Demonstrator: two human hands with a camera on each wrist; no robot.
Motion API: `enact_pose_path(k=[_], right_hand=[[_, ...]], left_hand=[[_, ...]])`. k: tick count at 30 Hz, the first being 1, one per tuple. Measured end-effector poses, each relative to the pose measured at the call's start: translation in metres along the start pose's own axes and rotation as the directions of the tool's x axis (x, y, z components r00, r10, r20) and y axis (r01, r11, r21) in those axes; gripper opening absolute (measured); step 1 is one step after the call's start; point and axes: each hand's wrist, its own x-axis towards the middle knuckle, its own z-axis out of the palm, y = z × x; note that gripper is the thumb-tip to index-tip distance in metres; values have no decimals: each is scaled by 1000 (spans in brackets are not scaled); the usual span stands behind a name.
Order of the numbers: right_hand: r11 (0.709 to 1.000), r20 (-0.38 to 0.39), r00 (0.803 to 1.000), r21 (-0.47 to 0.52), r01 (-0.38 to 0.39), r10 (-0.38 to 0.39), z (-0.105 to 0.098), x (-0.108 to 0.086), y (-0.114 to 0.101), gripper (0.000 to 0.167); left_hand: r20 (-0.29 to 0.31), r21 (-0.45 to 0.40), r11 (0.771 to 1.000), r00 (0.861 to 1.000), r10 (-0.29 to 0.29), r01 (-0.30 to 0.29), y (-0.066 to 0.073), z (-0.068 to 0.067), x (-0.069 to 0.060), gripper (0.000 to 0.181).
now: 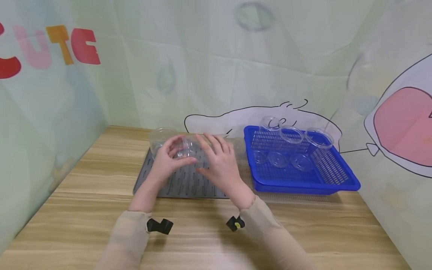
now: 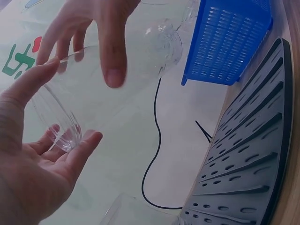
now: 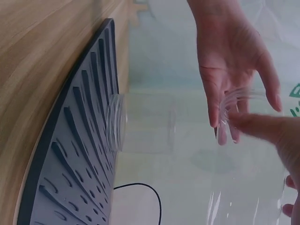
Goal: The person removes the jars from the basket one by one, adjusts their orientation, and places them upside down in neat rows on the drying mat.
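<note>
A clear plastic cup (image 1: 189,147) lies sideways in the air between both hands, above the grey ridged mat (image 1: 187,189). Around its ringed end, the left hand (image 1: 165,159) curves thumb and fingers; the left wrist view shows that end (image 2: 68,136) against the fingers. My right hand (image 1: 221,163) spans the cup's side, thumb in front and fingers behind, hiding part of it in the head view. Another clear cup (image 3: 147,123) stands on the mat, past the left hand.
To the right, a blue plastic basket (image 1: 303,187) holds several clear cups (image 1: 291,137) standing upright. Mat and basket sit on a wood-grain table (image 1: 189,240). Behind hangs a printed cloth (image 1: 202,75), close to the table's back edge.
</note>
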Motion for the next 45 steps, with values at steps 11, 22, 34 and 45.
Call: enact_pose_path(k=[11, 22, 34, 45], right_hand=[[897, -356, 895, 431, -98, 269, -12, -2, 23, 84], [57, 66, 621, 983, -176, 781, 0, -6, 35, 121], [-550, 393, 643, 834, 52, 657, 21, -13, 27, 144], [-683, 427, 687, 717, 139, 588, 25, -6, 14, 144]], left_hand=[[-51, -192, 979, 997, 55, -64, -4, -5, 1, 74], [-71, -372, 910, 984, 166, -181, -12, -6, 4, 62], [-21, -405, 894, 979, 202, -193, -19, 2, 4, 64], [7, -385, 903, 978, 207, -189, -22, 9, 4, 66]])
